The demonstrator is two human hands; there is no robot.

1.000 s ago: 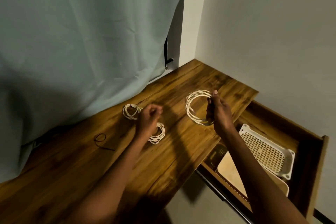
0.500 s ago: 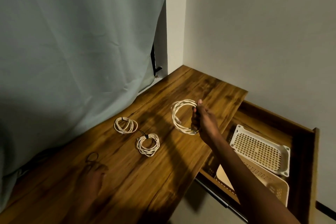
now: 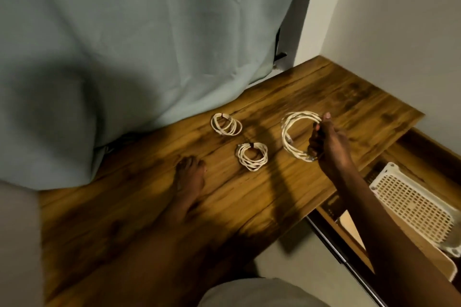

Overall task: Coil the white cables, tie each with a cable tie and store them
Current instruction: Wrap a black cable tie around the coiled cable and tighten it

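My right hand [image 3: 326, 143] grips a large loose coil of white cable [image 3: 287, 132] and holds it upright just above the wooden table [image 3: 274, 194]. Two smaller white coils lie flat on the table, each bound with a dark tie: one further back [image 3: 226, 124], one nearer [image 3: 252, 157]. My left hand [image 3: 190, 172] hovers low over the table, left of the nearer coil. It is blurred and dark, so its grip is unclear. No loose cable tie shows on the wood.
An open wooden drawer [image 3: 424, 147] to the right of the table holds a white perforated basket [image 3: 411, 204] over a second tray. A pale green curtain [image 3: 124, 57] hangs along the table's back edge. White walls meet at the far corner.
My left hand went out to the black tie at the far left of the table and has come back toward the coils. The tie is no longer seen. My right hand keeps the big coil.
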